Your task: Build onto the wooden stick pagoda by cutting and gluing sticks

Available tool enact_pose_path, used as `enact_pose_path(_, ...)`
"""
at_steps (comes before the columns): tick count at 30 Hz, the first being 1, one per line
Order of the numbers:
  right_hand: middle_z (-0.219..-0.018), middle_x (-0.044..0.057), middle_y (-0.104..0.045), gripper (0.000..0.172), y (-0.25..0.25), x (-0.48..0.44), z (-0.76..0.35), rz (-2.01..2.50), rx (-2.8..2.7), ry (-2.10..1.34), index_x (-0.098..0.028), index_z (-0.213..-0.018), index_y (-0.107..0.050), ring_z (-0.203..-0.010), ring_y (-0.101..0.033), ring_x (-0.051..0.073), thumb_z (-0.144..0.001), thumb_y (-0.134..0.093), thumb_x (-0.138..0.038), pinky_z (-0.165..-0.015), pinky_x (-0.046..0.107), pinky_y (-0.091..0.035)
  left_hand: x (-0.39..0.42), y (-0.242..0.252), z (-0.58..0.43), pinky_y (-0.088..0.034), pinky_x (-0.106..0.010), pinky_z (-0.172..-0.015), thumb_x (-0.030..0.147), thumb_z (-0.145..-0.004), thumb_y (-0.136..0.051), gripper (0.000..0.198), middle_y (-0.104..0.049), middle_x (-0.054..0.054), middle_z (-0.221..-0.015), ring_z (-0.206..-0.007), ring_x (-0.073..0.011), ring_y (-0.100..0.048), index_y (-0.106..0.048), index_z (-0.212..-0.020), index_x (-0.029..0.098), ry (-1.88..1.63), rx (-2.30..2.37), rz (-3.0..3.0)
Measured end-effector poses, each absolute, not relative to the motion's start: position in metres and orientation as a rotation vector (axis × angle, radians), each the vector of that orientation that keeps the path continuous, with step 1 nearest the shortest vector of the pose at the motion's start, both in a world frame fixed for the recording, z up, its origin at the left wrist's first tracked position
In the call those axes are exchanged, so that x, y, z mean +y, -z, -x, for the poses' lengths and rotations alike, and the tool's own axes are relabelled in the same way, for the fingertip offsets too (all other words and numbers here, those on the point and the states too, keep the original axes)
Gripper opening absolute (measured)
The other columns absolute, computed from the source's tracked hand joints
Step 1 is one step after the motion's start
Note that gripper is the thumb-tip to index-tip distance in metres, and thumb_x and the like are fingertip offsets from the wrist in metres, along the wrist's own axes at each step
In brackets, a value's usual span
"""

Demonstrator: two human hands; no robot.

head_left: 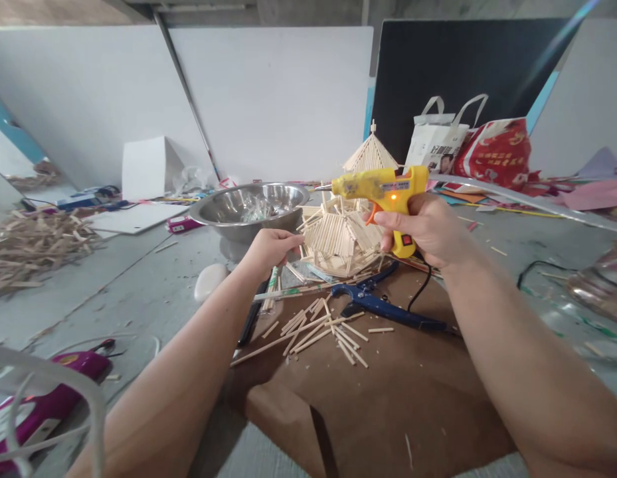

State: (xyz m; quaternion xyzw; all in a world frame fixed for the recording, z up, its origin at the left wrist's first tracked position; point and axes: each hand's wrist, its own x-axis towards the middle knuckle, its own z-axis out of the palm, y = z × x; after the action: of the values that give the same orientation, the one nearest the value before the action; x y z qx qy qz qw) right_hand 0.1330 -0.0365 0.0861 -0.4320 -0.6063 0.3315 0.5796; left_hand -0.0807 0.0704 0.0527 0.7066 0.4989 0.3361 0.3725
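My right hand (pixel 428 229) is closed round the grip of a yellow glue gun (pixel 382 189), one finger on its orange trigger; the nozzle points left above a small house model (pixel 341 229) built of wooden sticks. My left hand (pixel 271 247) is pinched at the model's left side, apparently on a thin stick that I cannot make out clearly. Loose wooden sticks (pixel 321 330) lie scattered on brown cardboard (pixel 388 398) in front of the model.
Blue-handled cutters (pixel 382 305) lie right of the sticks. A steel bowl (pixel 248 209) stands behind my left hand. A pile of wood scraps (pixel 32 242) lies far left, a magenta tool (pixel 54 398) near left. Bags (pixel 467 149) stand at the back right.
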Motion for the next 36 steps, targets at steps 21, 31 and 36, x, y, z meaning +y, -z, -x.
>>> enact_pose_path(21,-0.076,0.001,-0.057,0.021,-0.066,-0.029,-0.12,1.212,-1.577,-0.581,-0.018,-0.082,-0.055,-0.045,-0.044,0.007,-0.068,-0.054,-0.034,-0.041,0.023,-0.039,0.067,-0.064,0.09,-0.02,-0.021,-0.037,0.032,-0.064,-0.058,0.02,-0.048,0.002,-0.042,-0.032,-0.0019,-0.028,-0.058,-0.056,0.013,-0.762,1.327,-1.858)
enact_pose_path(31,-0.086,0.007,-0.061,0.028,-0.059,-0.029,-0.098,1.476,-1.856,-0.073,-0.017,-0.092,-0.057,-0.082,-0.055,0.021,-0.073,-0.048,-0.035,-0.073,0.035,-0.042,0.069,-0.064,0.098,-0.021,-0.021,-0.038,0.033,-0.065,-0.056,0.022,-0.045,0.002,-0.042,-0.032,-0.0023,-0.03,-0.054,-0.052,0.015,-0.72,1.318,-1.938)
enact_pose_path(36,-0.097,0.008,-0.059,0.033,-0.053,-0.029,-0.094,1.459,-1.902,-0.078,-0.016,-0.101,-0.055,-0.091,-0.053,0.022,-0.075,-0.046,-0.033,-0.08,0.035,-0.04,0.073,-0.06,0.097,-0.022,-0.019,-0.036,0.032,-0.066,-0.055,0.021,-0.049,0.001,-0.047,-0.032,-0.0017,-0.031,-0.055,-0.056,0.013,-0.742,1.273,-1.982)
